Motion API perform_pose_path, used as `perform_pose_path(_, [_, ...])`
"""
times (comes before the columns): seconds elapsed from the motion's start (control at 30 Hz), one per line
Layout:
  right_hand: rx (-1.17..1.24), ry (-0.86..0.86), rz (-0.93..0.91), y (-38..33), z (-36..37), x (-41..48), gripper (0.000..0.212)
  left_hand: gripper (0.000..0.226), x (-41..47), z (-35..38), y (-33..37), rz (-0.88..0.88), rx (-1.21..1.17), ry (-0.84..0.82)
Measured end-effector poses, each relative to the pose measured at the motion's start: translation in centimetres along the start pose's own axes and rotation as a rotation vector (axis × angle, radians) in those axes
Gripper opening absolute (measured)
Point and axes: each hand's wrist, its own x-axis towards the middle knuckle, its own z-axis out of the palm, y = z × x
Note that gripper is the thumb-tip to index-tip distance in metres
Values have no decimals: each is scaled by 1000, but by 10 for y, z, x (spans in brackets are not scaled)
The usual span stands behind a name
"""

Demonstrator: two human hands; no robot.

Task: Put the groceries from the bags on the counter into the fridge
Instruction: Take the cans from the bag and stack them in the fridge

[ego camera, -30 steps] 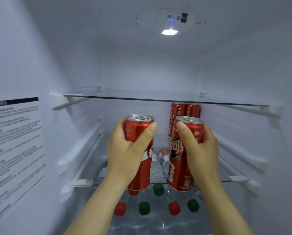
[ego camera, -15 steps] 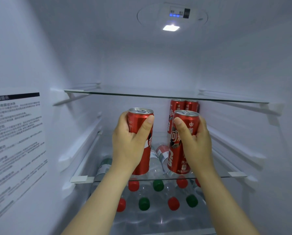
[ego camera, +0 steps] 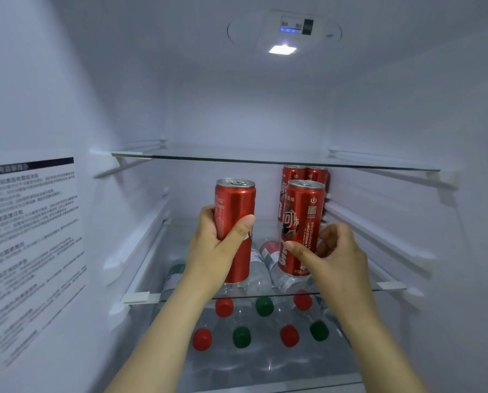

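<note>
Both cans are inside the fridge (ego camera: pixel 265 109), above the shelf (ego camera: pixel 136 297). The left hand (ego camera: pixel 217 251) grips the left can (ego camera: pixel 234 222) low down, with the thumb across the front and the fingers wrapped behind. I cannot tell whether its base rests on the glass. The right can (ego camera: pixel 302 222) looks upright on the shelf at the left can's 3 o'clock, and the back cans (ego camera: pixel 294 177) are close at its 12 o'clock. The right hand (ego camera: pixel 336 253) lays its thumb on that can's lower front. Its fingers are curled at the can's 3 o'clock side, and I cannot tell whether they touch it.

The main risk is probably the right can, which is tall, slim and near the front edge. If the thumb drags as the hand comes away toward 6 o'clock, the can could tip forward off the glass. A shove toward 12 o'clock would likely knock it into the back cans.

The left can could go wrong too. Set down tilted or let go too early, it may topple toward 3 o'clock and take its neighbour with it. Dropped hard, it could crack the glass over the bottles (ego camera: pixel 289 336) lying below. The upper shelf (ego camera: pixel 265 160) sits not far above the can tops, so a careless lift might strike it.
</note>
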Motion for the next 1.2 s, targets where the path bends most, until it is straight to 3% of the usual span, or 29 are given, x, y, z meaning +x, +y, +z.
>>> perform_pose_path(0.27, [-167,-71,-5,12,23,37,32,60,-1,-2,-1,-13,-19,-20])
perform_pose_path(0.57, [-253,-115,-22,6,44,76,23,60,0,-2,-4,-13,-24,-17])
perform_pose_path(0.77, [-166,-326,-73,5,47,83,7,55,1,-2,-5,-9,-25,-6])
perform_pose_path(0.93, [-204,-475,-100,8,57,89,39,56,1,-1,-5,-16,-25,-8])
perform_pose_path(1.1, [-242,-421,-88,18,65,102,33,56,0,-1,-2,-17,-17,-7])
perform_pose_path(1.2, [-234,-428,-67,28,68,103,43,55,-1,-2,-2,-17,-18,-9])
